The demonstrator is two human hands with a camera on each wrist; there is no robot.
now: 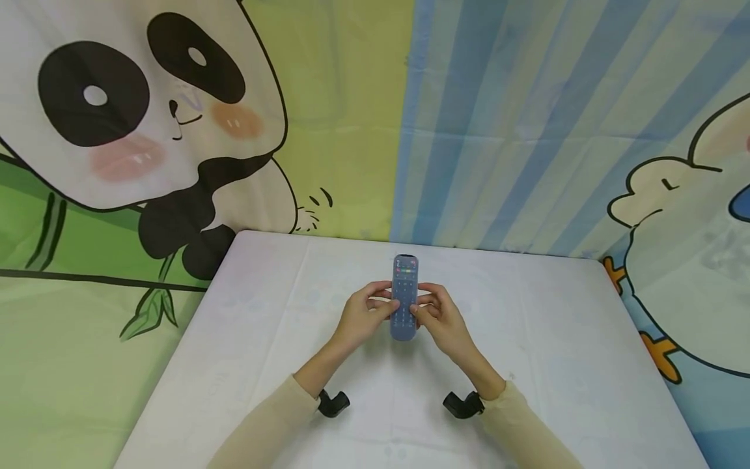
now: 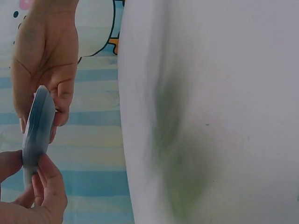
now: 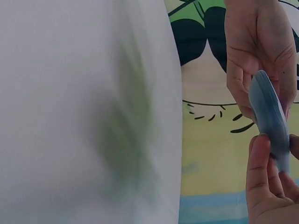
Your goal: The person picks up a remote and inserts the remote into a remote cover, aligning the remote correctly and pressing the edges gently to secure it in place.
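A slim blue-grey remote control is held upright above the white table, its button side toward the head camera. My left hand grips its left edge, thumb on the front and fingers behind. On the opposite edge my right hand pinches it the same way. Seen from the left wrist, the remote control shows its narrow edge between both hands. In the right wrist view its side appears, with fingers against it. The fingertips behind the remote are partly hidden.
The white-covered table spreads below and around both hands. A cloth backdrop with a cartoon panda and blue stripes hangs at the back. Black wrist mounts stick out inward from the beige sleeves.
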